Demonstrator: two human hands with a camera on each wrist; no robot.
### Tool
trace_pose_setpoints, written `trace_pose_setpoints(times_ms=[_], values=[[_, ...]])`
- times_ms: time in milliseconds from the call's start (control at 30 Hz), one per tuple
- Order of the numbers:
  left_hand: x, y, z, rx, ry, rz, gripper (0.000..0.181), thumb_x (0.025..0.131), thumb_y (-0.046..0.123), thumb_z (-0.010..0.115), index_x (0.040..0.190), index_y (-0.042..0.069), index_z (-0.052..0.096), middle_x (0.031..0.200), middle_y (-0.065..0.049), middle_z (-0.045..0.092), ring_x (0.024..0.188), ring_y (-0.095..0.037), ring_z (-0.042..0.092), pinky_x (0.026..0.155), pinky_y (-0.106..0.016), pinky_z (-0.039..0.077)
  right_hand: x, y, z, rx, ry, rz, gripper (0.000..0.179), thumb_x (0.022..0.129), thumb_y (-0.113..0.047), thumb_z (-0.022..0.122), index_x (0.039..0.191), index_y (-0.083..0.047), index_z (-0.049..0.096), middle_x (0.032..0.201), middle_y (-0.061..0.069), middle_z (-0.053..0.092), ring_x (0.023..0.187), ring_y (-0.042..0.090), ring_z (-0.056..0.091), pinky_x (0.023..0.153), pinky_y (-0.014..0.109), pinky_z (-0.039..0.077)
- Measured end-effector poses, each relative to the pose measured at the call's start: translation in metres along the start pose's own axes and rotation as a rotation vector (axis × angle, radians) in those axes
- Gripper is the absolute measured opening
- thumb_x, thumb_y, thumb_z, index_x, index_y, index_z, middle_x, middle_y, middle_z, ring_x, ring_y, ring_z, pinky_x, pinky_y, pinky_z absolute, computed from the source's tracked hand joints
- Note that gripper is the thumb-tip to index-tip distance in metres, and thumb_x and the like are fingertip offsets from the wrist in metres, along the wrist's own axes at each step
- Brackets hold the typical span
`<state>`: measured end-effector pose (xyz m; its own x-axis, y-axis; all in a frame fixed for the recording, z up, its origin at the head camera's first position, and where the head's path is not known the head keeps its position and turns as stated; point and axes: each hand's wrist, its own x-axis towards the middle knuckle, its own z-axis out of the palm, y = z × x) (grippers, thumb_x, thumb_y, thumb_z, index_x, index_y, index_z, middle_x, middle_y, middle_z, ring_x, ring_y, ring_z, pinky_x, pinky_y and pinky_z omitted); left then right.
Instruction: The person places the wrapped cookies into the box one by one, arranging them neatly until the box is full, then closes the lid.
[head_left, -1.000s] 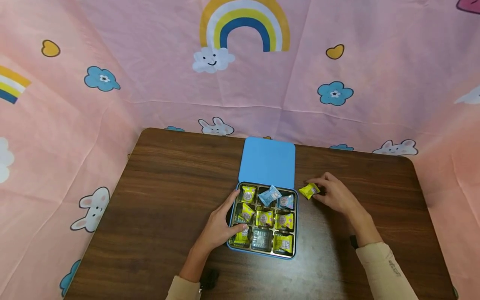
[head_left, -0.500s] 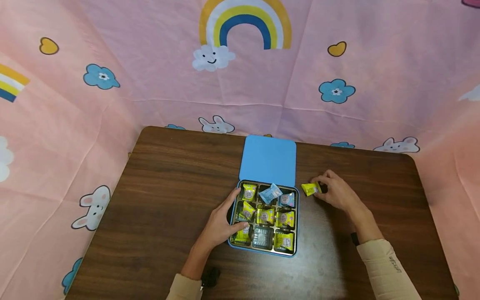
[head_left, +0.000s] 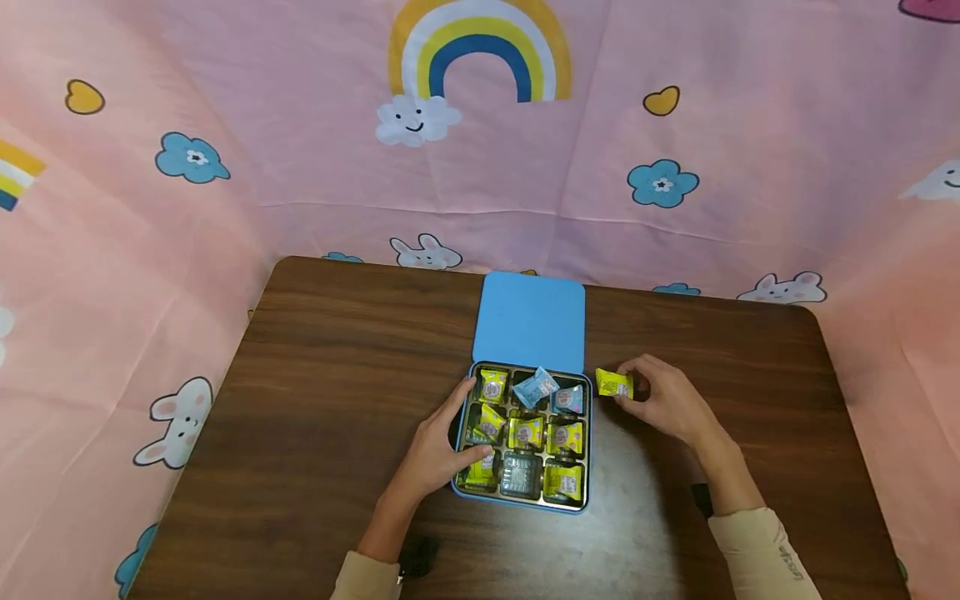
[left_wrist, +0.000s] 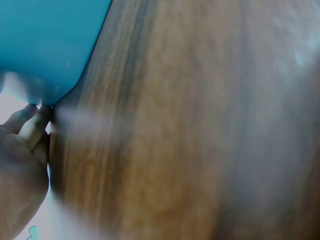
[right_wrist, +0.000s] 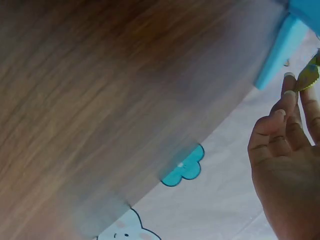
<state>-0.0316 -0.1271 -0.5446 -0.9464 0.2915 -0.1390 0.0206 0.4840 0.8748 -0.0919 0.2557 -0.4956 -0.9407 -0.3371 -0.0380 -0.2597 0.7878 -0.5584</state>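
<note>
A blue hinged tin lies with its lid laid back. Its clear compartments hold yellow-wrapped sweets and blue-wrapped sweets; one blue packet sits askew at the top middle, and the bottom-middle compartment is bare. My left hand holds the tin's left side, thumb over the rim and fingers along the outer wall. Just right of the tin, my right hand pinches a yellow-wrapped sweet between thumb and fingertips. Only a sliver of that sweet shows in the right wrist view.
The tin stands on a dark wooden table. A pink printed cloth hangs along the back and both sides. The open lid reaches close to the table's back edge.
The sweet in my right hand has turned, so its broad face shows more, and it stays beside the tin. My left hand keeps its place on the tin. The head view has shifted slightly.
</note>
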Motion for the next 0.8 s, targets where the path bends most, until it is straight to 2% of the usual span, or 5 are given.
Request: trace_pose_setpoints(times_ms=[133,500,800], values=[[0.000,-0.001,-0.001,0.002,0.007,-0.005,0.098,0.082,0.042,0.082,0.156,0.046,0.018,0.161,0.013,0.023,0.146,-0.027,0.028,0.106,-0.064,0.033,-0.004,-0.009,-0.002,-0.001,0.019,-0.005,0.035,0.080,-0.018,0.083,0.110,-0.011,0.066,0.099,0.001,0.060,0.078,0.017,0.053,0.065,0.031,0.046],[0.000,-0.002,-0.001,0.001,-0.007,-0.015,0.097,0.082,0.042,0.081,0.156,0.047,0.018,0.161,0.015,0.021,0.147,-0.024,0.027,0.107,-0.064,0.033,-0.021,-0.035,0.001,0.041,0.005,-0.033,0.034,0.078,-0.020,0.084,0.105,-0.017,0.064,0.097,-0.006,0.057,0.076,0.016,0.052,0.062,0.028,0.044],[0.001,-0.004,0.000,0.020,0.001,-0.004,0.098,0.082,0.043,0.081,0.156,0.047,0.018,0.161,0.014,0.021,0.147,-0.025,0.028,0.107,-0.064,0.033,-0.025,-0.059,0.011,0.020,-0.030,-0.119,0.034,0.077,-0.027,0.085,0.104,-0.022,0.064,0.101,-0.010,0.060,0.074,0.011,0.048,0.064,0.028,0.042]])
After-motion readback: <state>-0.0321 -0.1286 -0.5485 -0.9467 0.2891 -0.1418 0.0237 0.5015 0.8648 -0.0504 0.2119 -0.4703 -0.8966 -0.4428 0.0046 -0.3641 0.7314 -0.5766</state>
